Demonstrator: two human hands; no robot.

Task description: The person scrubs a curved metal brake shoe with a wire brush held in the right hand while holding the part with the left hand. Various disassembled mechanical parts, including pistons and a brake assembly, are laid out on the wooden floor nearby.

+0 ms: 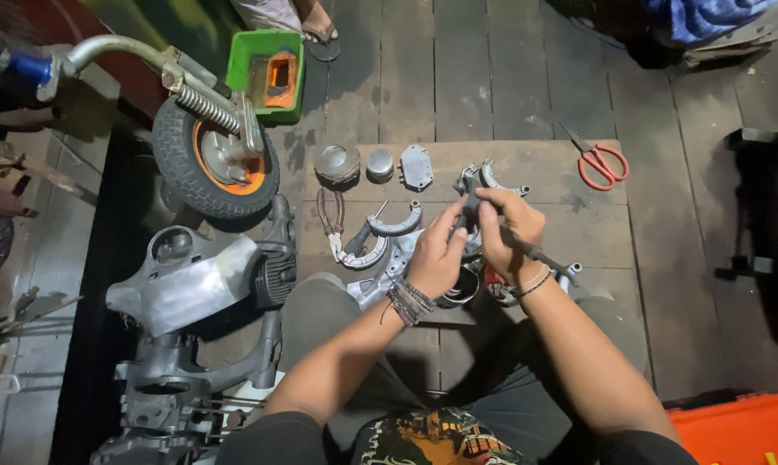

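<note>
Head view: right hand (511,226) holds tool (535,252) slanting lower-right.

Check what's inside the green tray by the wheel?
Green tray holds an orange rectangular part with a dark opening. The tray floor beneath it is covered, so anything there is hidden.

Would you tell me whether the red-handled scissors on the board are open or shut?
Open: the red-handled scissors lie flat on the wooden board, blades slightly parted and handle loops apart.
</note>
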